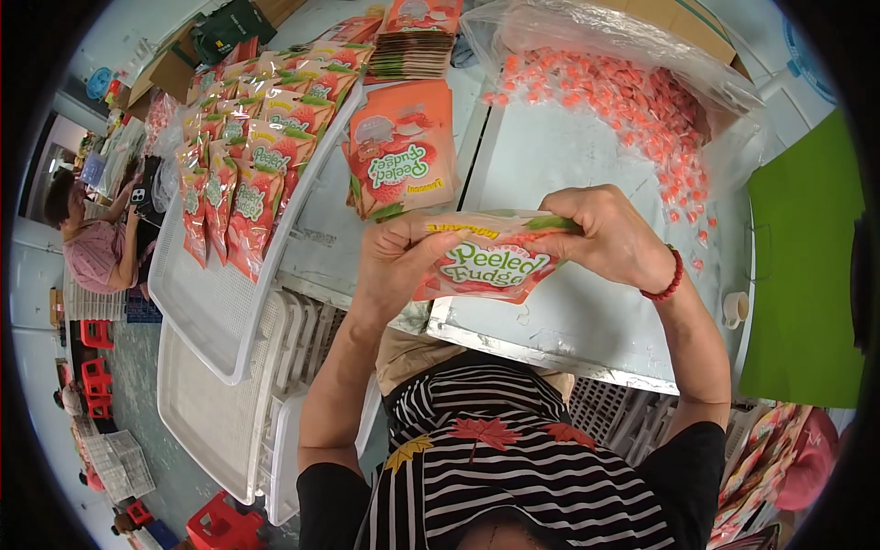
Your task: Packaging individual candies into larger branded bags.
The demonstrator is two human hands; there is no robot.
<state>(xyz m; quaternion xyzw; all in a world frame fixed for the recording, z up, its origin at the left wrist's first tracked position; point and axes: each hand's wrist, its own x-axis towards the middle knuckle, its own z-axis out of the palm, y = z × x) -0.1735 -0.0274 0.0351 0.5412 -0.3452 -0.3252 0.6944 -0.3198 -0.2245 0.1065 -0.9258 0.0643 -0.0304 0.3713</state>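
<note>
A pinkish-red candy pouch (490, 266) with green lettering is stretched between my two hands over the near edge of the table. My left hand (394, 257) is closed on its left upper corner, thumb along the front. My right hand (610, 234), below a red bead bracelet, pinches the right upper corner. I cannot see into the pouch. Just beyond my left hand lies a stack of flat pouches (401, 137). Farther off to the right, small wrapped red candies (623, 101) spill from a clear plastic liner (733, 119) onto the table.
Filled pouches (266, 137) stand in rows on a white tray (202, 316) at the left, with stacked trays (206, 412) below. A tape roll (735, 310) and a green panel (802, 275) are at the right. Another person (96, 238) is at the far left, near red stools (96, 376).
</note>
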